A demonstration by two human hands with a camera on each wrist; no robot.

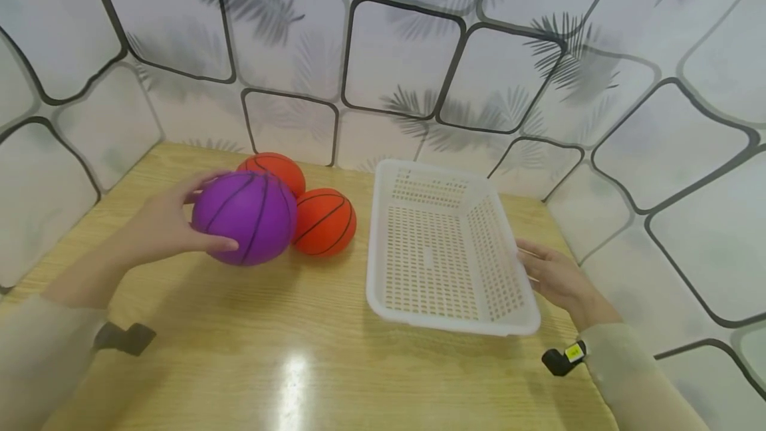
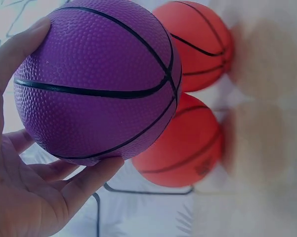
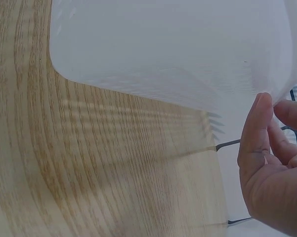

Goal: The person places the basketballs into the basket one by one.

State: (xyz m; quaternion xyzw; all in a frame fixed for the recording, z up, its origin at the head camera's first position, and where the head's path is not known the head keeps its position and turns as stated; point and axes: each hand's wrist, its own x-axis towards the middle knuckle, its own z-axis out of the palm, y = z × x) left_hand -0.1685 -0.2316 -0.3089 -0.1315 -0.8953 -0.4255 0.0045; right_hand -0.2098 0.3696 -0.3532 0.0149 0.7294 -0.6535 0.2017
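In the head view my left hand (image 1: 170, 225) grips a purple ball (image 1: 248, 218) with black seam lines, thumb on the near side and fingers round the far side. The left wrist view shows the purple ball (image 2: 99, 84) from close by, fingers spread on its surface. Just behind it are two red balls, one farther back (image 1: 275, 168) and one nearer (image 1: 326, 223). My right hand (image 1: 553, 278) holds the right rim of a white perforated plastic basket (image 1: 451, 324). From the right wrist, the thumb (image 3: 257, 123) meets the basket's edge; some fingers are partly hidden.
A light wood-grain table (image 1: 323, 378) lies under everything, with a bright reflection near its front. Pale patterned walls (image 1: 401, 52) close it in at the back and both sides. The basket's inside, facing up, shows only its perforated bottom.
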